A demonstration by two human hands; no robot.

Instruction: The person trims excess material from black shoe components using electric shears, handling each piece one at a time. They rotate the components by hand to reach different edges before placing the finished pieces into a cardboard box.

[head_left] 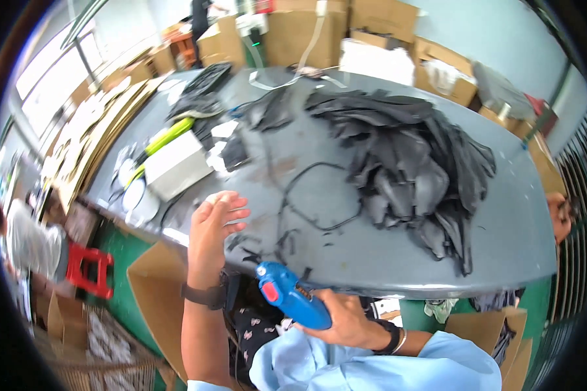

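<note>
My right hand (349,319) is wrapped round a blue handheld power tool (300,303) with a red button, held over my lap at the table's near edge. Its front end points up and left; its exact kind is not clear. My left hand (216,220) is raised above the near left part of the table, fingers apart, nothing in it. Small dark scraps (284,246) and a black cable loop (287,195) lie on the tabletop close to it. Right of the cable is a large heap of dark grey fabric pieces (411,163).
The grey table (404,274) curves around me. At its left stand a white box (176,165) and a green-yellow bottle-like object (168,135). Cardboard boxes (303,39) line the back. Another person's hand (559,218) shows at the right edge. A red stool (90,270) stands left.
</note>
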